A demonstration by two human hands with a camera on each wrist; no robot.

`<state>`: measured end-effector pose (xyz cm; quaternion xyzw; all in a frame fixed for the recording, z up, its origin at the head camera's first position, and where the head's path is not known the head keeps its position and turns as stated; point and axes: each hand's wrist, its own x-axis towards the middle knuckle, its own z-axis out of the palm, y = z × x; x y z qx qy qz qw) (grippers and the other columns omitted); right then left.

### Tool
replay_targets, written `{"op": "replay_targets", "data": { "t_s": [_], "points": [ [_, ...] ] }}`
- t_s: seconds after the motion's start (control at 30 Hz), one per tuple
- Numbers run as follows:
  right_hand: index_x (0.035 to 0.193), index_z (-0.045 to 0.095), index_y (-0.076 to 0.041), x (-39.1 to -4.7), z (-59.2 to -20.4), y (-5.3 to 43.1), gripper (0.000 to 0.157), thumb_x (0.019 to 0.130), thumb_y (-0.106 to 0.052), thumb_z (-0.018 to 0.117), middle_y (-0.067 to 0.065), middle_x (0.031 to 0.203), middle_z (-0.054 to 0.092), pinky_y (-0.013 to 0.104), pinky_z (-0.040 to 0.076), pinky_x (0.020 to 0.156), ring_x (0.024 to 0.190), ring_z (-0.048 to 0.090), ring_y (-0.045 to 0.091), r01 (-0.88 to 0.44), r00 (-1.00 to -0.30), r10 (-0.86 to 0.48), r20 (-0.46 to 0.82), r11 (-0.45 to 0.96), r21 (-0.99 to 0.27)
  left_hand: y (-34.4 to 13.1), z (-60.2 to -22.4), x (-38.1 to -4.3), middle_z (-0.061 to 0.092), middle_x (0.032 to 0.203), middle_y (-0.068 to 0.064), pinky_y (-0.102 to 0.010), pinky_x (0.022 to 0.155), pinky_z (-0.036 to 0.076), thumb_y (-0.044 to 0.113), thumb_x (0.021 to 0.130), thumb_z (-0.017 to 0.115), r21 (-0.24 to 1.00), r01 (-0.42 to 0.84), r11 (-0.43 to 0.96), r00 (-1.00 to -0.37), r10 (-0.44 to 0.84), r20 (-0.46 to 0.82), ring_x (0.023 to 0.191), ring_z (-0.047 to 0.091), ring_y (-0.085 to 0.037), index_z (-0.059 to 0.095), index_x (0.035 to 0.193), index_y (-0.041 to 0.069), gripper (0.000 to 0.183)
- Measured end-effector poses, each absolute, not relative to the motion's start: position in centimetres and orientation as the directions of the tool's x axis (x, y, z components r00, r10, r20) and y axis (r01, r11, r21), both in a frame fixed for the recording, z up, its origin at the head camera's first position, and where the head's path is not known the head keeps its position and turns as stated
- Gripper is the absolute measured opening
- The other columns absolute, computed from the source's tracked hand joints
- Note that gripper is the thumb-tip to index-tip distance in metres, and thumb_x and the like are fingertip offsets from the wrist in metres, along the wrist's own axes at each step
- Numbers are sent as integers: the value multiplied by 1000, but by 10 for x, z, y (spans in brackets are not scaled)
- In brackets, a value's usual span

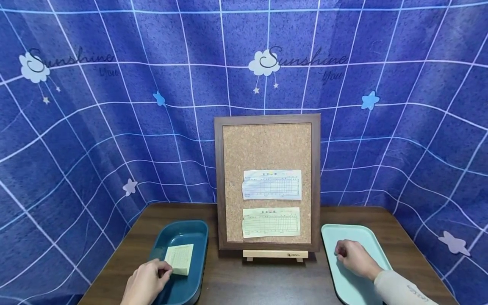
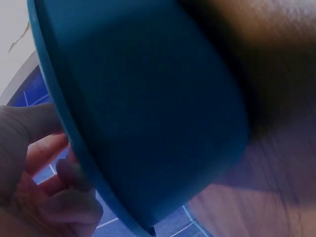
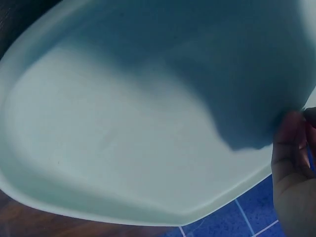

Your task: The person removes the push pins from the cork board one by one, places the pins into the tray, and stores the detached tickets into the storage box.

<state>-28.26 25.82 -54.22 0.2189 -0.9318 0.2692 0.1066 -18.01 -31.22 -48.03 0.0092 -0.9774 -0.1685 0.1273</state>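
Thumb and fingers of my left hand [image 1: 146,279] pinch the lower left edge of a pale yellow printed paper slip [image 1: 180,257], which lies in the deep dark teal tray [image 1: 205,254]. The left wrist view shows mostly that tray's outer wall [image 2: 148,108]; the slip is hidden there. My right hand [image 1: 356,257] is over the shallow mint tray [image 1: 352,232], its fingers curled and fingertips close together. Whether anything small is between them is hidden, also in the right wrist view, where the fingers [image 3: 286,148] are at the right edge.
Between the trays stands a framed cork board [image 1: 267,146] on a small wooden stand [image 1: 275,254]. A bluish white printed slip [image 1: 272,185] and a pale green one [image 1: 271,223] hang on its lower half. A blue checked curtain [image 1: 183,42] surrounds the brown table [image 1: 236,281].
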Motion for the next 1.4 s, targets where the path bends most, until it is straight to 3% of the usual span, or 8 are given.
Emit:
{"op": "replay_targets", "data": {
  "t_s": [0.27,0.5,0.6,0.8,1.17,1.4],
  "points": [
    [71,57,-14,-286,-533,259,20,68,2,68,-10,65,45,25,38,53,58,41,1,-460,-882,-341,326,778,-428,-320,-485,-186,58,75,14,-43,57,46,18,74,77,326,45,944,-969,-38,243,68,59,-16,70,75,25,10],
    [80,62,-9,-291,-510,258,18,70,6,66,-11,66,48,25,38,51,57,43,-1,-496,-834,-284,472,759,-421,-318,-483,-188,48,71,8,-34,51,37,33,72,80,322,26,946,-961,-65,270,58,45,-12,73,93,20,26],
    [81,62,-10,-291,-500,258,21,70,6,66,-11,67,46,24,38,50,57,42,-1,-515,-806,-271,526,760,-396,-315,-479,-188,45,70,7,-33,49,36,40,74,78,315,40,948,-950,-61,306,56,41,-12,73,89,20,26],
    [85,61,-14,-289,-487,253,26,70,6,67,-11,70,47,23,39,51,59,46,3,-540,-757,-259,600,766,-349,-308,-474,-192,42,68,9,-30,48,33,41,79,74,328,73,942,-922,-62,383,56,40,-10,68,75,26,16],
    [82,56,-13,-293,-463,230,24,71,4,66,-8,75,49,13,38,56,61,51,7,-663,-598,-273,753,697,-274,-280,-456,-210,46,68,17,-27,50,36,38,81,72,328,199,924,-875,16,485,59,43,-5,63,74,29,15],
    [83,53,-13,-293,-449,220,13,81,-7,64,-7,77,47,20,41,54,64,49,6,-675,-596,-322,735,696,-243,-260,-443,-223,50,71,19,-24,50,36,36,84,71,365,284,886,-858,65,510,56,42,-1,66,80,28,10]
  ]
}}
